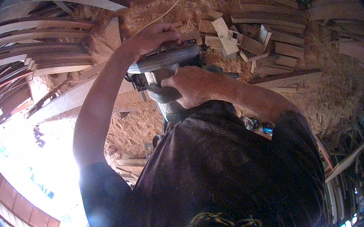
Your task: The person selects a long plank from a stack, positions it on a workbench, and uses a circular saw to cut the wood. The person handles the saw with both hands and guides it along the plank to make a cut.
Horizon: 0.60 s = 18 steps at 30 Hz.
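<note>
A grey and dark power tool, by its looks a circular saw (167, 60), is held in front of my chest with its long side running left to right. My right hand (188, 86) comes in from the right, its fingers wrapped round the saw's handle. A rounded motor part with a greenish end points toward my shirt. My left hand (155, 38) lies at the far side of the saw, its fingers bent and close together. What those fingers hold or press on is hidden. Beyond the saw a small piece of wood (190, 37) shows beside the left fingertips.
Wood offcuts (227, 36) lie heaped just right of the saw. Curved boards are stacked at the left (58, 55), more planks at the right (274, 17). Sawdust (132, 132) covers the ground. A pale cord (168, 9) runs beyond my left hand.
</note>
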### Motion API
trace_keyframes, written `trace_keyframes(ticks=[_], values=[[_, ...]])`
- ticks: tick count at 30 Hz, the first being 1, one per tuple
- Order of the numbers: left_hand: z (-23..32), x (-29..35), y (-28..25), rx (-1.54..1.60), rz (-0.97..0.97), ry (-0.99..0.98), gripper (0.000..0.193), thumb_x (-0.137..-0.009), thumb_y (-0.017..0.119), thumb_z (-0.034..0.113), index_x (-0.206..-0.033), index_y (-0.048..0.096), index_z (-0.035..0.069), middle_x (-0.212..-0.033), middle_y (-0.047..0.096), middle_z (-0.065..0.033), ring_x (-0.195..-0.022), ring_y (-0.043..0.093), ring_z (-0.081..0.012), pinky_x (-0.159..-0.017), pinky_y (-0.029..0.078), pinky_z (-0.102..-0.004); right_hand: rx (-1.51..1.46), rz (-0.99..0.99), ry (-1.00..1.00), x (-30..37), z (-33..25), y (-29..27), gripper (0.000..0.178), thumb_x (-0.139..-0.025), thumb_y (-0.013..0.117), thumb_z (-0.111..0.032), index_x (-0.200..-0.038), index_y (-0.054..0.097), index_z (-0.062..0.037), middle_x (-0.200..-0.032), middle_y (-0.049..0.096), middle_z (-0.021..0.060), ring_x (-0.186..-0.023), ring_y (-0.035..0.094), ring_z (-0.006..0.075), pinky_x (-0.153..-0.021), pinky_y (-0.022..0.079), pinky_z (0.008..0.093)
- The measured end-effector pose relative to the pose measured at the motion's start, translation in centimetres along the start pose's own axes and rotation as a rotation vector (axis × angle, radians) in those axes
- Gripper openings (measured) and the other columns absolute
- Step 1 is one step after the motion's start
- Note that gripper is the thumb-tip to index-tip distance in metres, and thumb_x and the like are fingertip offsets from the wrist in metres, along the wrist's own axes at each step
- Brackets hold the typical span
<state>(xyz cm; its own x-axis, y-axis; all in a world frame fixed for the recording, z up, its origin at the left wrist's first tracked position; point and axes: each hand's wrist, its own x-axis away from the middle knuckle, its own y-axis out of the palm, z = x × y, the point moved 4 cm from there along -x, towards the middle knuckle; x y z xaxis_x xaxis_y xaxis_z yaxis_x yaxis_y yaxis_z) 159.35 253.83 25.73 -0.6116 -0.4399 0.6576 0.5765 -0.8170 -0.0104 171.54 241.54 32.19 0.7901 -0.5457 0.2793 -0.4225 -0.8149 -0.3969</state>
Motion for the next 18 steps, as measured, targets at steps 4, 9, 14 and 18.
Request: trace_keyframes(ticks=[4, 9, 14, 18], values=[[-0.1, 0.2, -0.2, -0.063, 0.025, -0.015, 0.027, -0.101, 0.068, 0.032, -0.114, 0.072, 0.009, -0.104, 0.074, -0.0024, -0.097, 0.066, -0.0118, -0.091, 0.052, -0.0294, -0.002, 0.004, 0.007, 0.1, 0.2, 0.1, 0.046, -0.069, 0.078, -0.018, -0.113, 0.072, -0.0058, -0.095, 0.075, 0.0228, -0.095, 0.073, 0.0418, -0.088, 0.057, 0.0524], [0.2, -0.5, 0.2, -0.263, -0.033, 0.049, 0.027, -0.099, 0.071, 0.031, -0.115, 0.074, 0.010, -0.109, 0.074, -0.0015, -0.104, 0.067, -0.0141, -0.094, 0.054, -0.0336, 0.008, -0.014, 0.014, 0.0, 0.1, 0.0, 0.048, -0.069, 0.078, -0.018, -0.115, 0.072, -0.0061, -0.096, 0.075, 0.0227, -0.096, 0.073, 0.0414, -0.088, 0.057, 0.0521], [2.6, 0.0, -0.2, -0.423, -0.115, 0.156, 0.029, -0.096, 0.074, 0.031, -0.115, 0.077, 0.009, -0.109, 0.077, -0.0057, -0.105, 0.070, -0.0186, -0.096, 0.055, -0.0371, -0.023, -0.016, 0.035, 0.0, 0.4, 0.1, 0.050, -0.068, 0.078, -0.018, -0.117, 0.072, -0.0065, -0.097, 0.076, 0.0230, -0.094, 0.074, 0.0413, -0.088, 0.058, 0.0518], [3.0, 0.0, -0.5, -0.465, -0.136, 0.200, 0.028, -0.095, 0.076, 0.032, -0.111, 0.078, 0.009, -0.108, 0.078, -0.0085, -0.105, 0.072, -0.0202, -0.097, 0.055, -0.0382, -0.006, -0.023, 0.018, 0.0, 0.2, -0.1, 0.053, -0.071, 0.078, -0.018, -0.121, 0.070, -0.0052, -0.097, 0.075, 0.0241, -0.096, 0.074, 0.0408, -0.090, 0.058, 0.0507]])
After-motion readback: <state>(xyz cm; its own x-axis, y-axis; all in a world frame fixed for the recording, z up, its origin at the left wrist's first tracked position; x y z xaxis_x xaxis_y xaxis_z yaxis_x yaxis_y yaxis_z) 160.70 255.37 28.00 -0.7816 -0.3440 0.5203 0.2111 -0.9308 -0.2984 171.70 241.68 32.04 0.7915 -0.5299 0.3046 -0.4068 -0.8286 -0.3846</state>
